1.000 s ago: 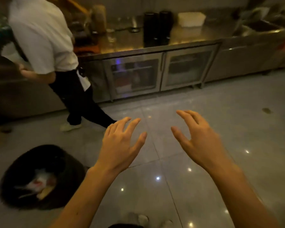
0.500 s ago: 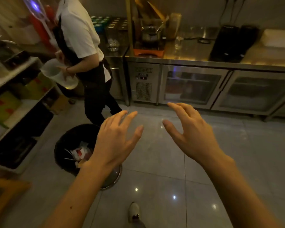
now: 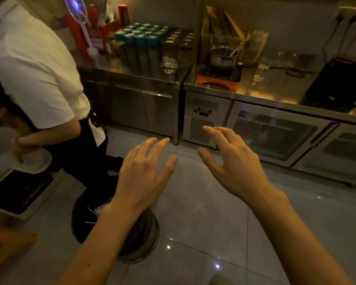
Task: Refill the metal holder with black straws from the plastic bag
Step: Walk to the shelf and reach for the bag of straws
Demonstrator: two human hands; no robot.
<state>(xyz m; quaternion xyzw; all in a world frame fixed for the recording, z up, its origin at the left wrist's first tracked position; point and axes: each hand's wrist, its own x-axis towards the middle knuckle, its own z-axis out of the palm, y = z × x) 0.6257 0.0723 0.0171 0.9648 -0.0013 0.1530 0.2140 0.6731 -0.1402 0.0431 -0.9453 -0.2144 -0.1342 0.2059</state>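
My left hand (image 3: 141, 175) and my right hand (image 3: 231, 163) are both held out in front of me over the tiled floor, palms down, fingers spread and relaxed. Neither holds anything. No metal holder, black straws or plastic bag can be made out in this dim view.
A person in a white shirt (image 3: 35, 79) stands close at the left, holding a white tub (image 3: 19, 153). A black bin (image 3: 115, 219) sits on the floor under my left forearm. Steel counters (image 3: 275, 97) with glass-door fridges run along the back, loaded with tins (image 3: 140, 42) and a pot (image 3: 222, 56).
The view has swung left and closer to the counter corner. The person in white is now nearer at the left. Both hands stay raised, spread and empty.
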